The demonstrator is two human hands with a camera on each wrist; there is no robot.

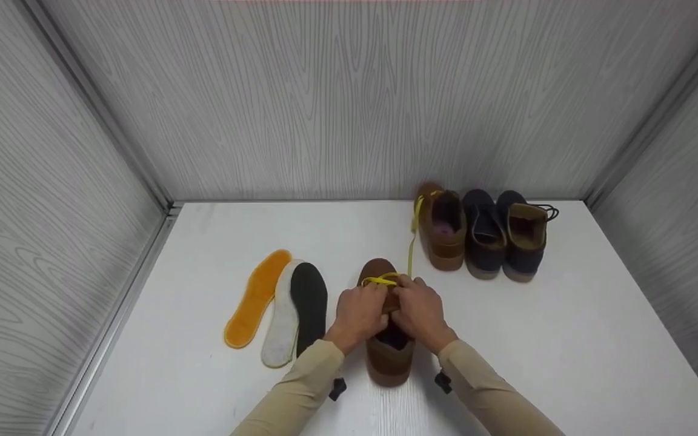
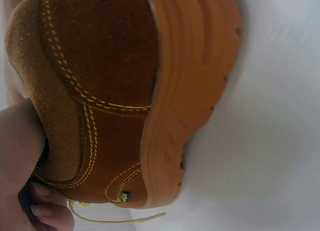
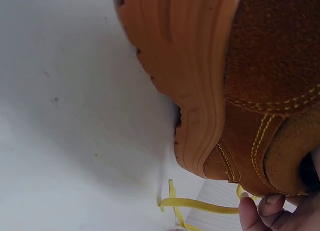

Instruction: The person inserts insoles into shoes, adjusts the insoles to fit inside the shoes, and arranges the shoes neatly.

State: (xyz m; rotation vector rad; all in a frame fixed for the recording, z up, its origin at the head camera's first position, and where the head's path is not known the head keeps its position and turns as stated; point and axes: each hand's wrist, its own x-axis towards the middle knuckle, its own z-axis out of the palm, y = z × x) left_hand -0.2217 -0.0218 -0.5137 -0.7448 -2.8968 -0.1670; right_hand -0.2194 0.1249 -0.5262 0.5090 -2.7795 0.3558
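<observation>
A brown leather shoe (image 1: 389, 365) with yellow stitching stands on the white table, toe pointing away from me. Its yellow shoelace (image 1: 379, 280) crosses over the front. My left hand (image 1: 359, 313) is at the left of the lacing, fingers curled at the lace; their exact hold is partly hidden. On the right side, my right hand (image 1: 420, 309) pinches the lace near the upper eyelets. A length of yellow lace (image 3: 200, 205) trails from those fingers in the right wrist view. In the left wrist view, a lace end (image 2: 135, 221) hangs beyond the left fingertips (image 2: 42, 211).
Left of the shoe lie an orange insole (image 1: 258, 297), a pale grey insole (image 1: 280, 330) and a black insole (image 1: 309, 303). At the back right stand another brown shoe (image 1: 448, 248) with yellow lace and two dark shoes (image 1: 486, 260). Grey wood-grain panels (image 1: 349, 97) enclose the table.
</observation>
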